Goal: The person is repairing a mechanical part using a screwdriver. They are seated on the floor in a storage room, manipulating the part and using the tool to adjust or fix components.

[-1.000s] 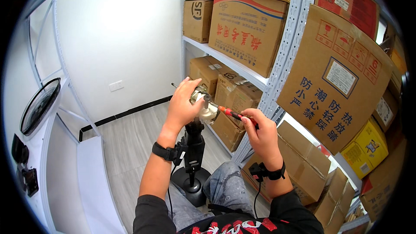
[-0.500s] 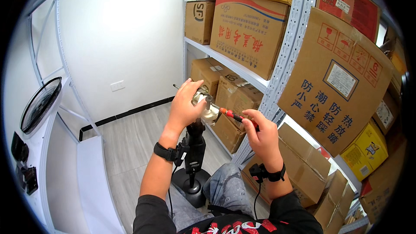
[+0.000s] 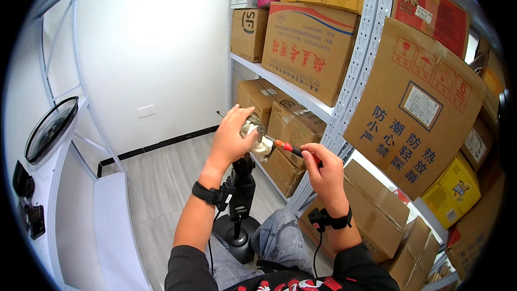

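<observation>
A floor fan's bare motor head [image 3: 262, 150], cream and metal with a thin shaft [image 3: 220, 113] sticking out on the left, sits atop a black fan stand [image 3: 243, 196]. My left hand [image 3: 229, 140] is wrapped over the motor head from the left and top, covering part of it. In my right hand [image 3: 325, 171] is a screwdriver [image 3: 289, 147] with a red and black handle. Its blade points left and meets the right side of the motor head; the exact contact spot is too small to make out. The stand's round black base [image 3: 252, 230] rests between my legs.
A black fan grille [image 3: 52, 129] and small black parts [image 3: 33, 221] lie on the white shelf at left. Metal shelving [image 3: 318, 109] full of cardboard boxes [image 3: 309, 54] rises at right. One large carton [image 3: 414, 102] juts out near my right arm. Cables hang from both wrist straps.
The whole view has shifted slightly, so the shelves and boxes sit lower in the picture. Both hands keep their holds, with the screwdriver still against the motor head.
</observation>
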A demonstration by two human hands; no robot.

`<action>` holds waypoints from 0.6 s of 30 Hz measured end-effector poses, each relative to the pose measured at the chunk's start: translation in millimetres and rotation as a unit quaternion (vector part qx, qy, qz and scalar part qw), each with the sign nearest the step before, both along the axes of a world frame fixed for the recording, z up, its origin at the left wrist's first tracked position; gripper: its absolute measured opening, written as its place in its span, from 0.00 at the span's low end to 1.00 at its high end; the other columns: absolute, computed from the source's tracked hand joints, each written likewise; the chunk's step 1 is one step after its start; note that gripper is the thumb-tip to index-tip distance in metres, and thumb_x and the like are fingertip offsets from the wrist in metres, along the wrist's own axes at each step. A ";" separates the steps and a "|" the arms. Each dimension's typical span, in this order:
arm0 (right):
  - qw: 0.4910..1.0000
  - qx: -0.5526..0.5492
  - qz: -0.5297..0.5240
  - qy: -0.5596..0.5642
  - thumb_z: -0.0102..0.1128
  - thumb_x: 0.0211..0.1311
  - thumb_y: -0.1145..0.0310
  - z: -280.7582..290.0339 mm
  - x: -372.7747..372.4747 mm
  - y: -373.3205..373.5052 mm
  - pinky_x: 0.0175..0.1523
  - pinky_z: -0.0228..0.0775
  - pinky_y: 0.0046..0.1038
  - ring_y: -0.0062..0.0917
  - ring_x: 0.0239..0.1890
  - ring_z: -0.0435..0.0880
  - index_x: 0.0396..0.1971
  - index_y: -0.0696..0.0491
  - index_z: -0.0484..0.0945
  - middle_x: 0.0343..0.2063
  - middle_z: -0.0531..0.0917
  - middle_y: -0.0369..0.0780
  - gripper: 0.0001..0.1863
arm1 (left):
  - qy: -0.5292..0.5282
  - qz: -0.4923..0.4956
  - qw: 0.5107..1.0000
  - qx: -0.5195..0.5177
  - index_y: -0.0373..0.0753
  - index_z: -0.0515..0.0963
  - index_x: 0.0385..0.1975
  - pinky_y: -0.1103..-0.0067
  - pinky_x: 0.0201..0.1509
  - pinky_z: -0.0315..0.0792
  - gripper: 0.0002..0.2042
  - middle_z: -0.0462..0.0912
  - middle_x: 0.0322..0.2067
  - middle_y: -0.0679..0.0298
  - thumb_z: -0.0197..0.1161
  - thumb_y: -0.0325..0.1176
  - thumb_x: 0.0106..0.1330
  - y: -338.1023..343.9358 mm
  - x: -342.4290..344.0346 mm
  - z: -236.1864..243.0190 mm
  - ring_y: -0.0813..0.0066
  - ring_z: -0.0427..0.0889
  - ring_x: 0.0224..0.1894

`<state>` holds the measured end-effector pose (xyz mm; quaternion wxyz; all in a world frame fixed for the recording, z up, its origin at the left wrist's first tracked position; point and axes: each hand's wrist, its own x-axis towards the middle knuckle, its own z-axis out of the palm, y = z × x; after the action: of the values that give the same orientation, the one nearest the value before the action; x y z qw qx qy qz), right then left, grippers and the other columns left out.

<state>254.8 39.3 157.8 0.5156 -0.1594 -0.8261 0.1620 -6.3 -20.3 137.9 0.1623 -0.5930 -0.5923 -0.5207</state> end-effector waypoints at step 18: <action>0.998 0.056 0.037 0.022 0.68 0.60 0.77 5.5 -2.4 -4.3 0.30 0.71 0.27 0.28 0.26 0.80 0.41 0.55 0.82 0.28 0.80 0.41 0.10 | 0.018 0.011 0.998 -0.065 0.50 0.76 0.64 0.51 0.80 0.48 0.29 0.69 0.70 0.58 0.65 0.33 0.57 -13.0 2.6 13.2 0.44 0.56 0.77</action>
<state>252.4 35.0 163.3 0.5355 -0.0960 -0.8276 0.1379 -3.7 -33.3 151.2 0.1397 -0.6048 -0.6285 -0.4687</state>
